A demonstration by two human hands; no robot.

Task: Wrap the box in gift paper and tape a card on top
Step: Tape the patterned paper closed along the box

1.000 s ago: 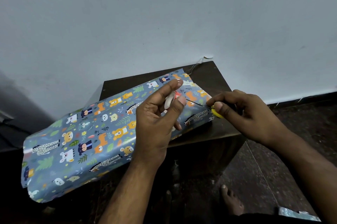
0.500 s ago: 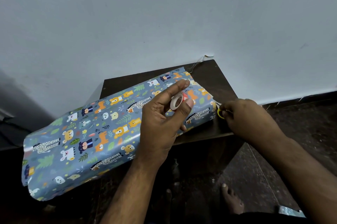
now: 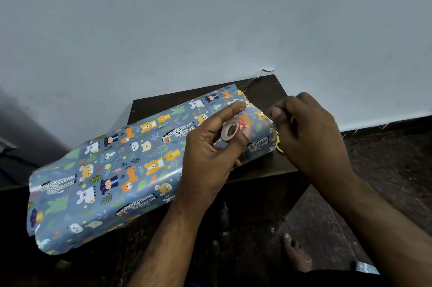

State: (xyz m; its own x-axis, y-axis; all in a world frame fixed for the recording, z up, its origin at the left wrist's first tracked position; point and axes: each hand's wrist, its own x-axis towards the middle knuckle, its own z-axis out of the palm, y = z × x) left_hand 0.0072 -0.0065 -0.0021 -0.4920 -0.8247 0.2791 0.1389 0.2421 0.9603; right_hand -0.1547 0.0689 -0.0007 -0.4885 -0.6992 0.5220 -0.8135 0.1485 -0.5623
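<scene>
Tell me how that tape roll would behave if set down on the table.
The tape roll, pinched in the left hand, looks small and light. Being a ring, it would likely roll on edge and lie stable flat. Its core probably keeps it stiff.

Glossy paper, dark wood

My gift paper (image 3: 131, 170) looked smooth and shiny; under it, the wooden table (image 3: 264, 90) was matt.

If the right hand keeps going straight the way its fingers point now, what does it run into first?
Probably the right end of the wrapped box. The right hand points left toward that end, with a yellow-handled tool showing under it. The left hand with the tape roll lies further along, though depth is unclear.
</scene>
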